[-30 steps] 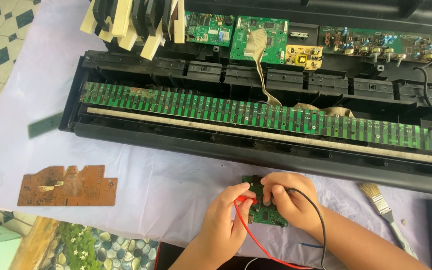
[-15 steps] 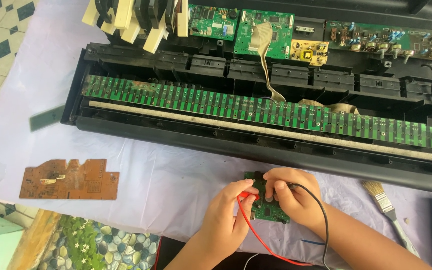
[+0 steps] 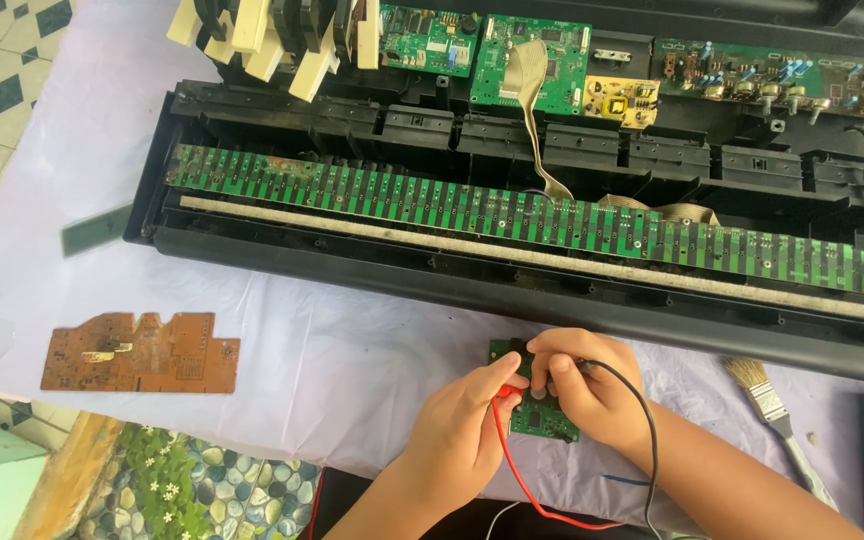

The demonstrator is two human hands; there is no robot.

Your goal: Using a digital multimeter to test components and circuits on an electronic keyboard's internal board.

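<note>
Green small circuit board (image 3: pixel 542 420) probed at six o'clock: left hand (image 3: pixel 467 430) fingers pinching red probe (image 3: pixel 505 394), right hand (image 3: pixel 592 395) gripping black probe (image 3: pixel 592 366)

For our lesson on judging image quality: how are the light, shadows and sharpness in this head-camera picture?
Head view: soft, even daylight, no harsh glare; faint shadows under the left hand and right hand on the white cloth; the small green board and long keyboard circuit strip look sharp.

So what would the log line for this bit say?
left hand: holds red probe | right hand: holds black probe | both on small green circuit board | opened keyboard behind | brush at right
</note>
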